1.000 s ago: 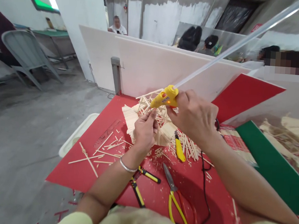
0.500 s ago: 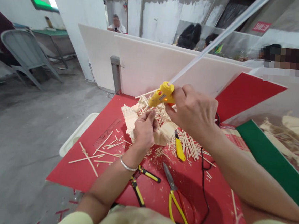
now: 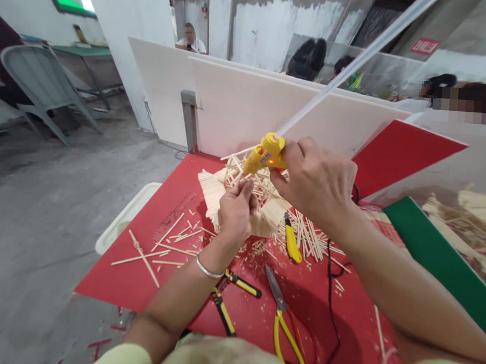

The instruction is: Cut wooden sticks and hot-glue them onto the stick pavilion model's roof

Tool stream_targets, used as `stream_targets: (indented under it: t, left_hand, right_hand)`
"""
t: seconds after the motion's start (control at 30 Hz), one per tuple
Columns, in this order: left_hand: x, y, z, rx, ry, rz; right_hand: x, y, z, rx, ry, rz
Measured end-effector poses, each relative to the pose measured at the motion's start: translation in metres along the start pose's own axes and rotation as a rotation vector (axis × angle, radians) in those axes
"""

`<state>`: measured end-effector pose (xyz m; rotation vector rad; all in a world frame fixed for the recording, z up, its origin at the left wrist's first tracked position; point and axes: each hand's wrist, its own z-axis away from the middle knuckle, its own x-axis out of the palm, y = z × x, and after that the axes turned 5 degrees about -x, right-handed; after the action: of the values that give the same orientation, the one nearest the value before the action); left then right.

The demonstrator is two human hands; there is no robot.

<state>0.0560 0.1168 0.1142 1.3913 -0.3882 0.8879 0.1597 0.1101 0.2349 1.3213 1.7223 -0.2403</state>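
Note:
My right hand grips a yellow glue gun with a long clear glue stick rising from its back. The nozzle points down-left at a model built of thin wooden sticks on the red board. My left hand is closed in a pinch on a part of the stick model just below the nozzle. A silver bangle circles my left wrist.
On the red board lie loose sticks, a ruler, a yellow utility knife, yellow-black pliers, yellow-handled snips and the gun's black cord. A white partition stands behind. A green board lies right. A grey chair stands far left.
The glue gun and my right hand tipped slightly up and left, steepening the glue stick. My left hand kept its pinch on the model.

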Motion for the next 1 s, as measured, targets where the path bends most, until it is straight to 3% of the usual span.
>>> stream_targets:
  t: [0.77, 1.0]
  left_hand:
    - [0.002, -0.002, -0.001, 0.03, -0.022, 0.042]
    - [-0.001, -0.001, 0.011, 0.002, -0.098, 0.025]
  right_hand:
    - [-0.005, -0.002, -0.001, 0.017, -0.068, 0.074]
    - [-0.005, -0.001, 0.0, 0.017, -0.076, 0.079]
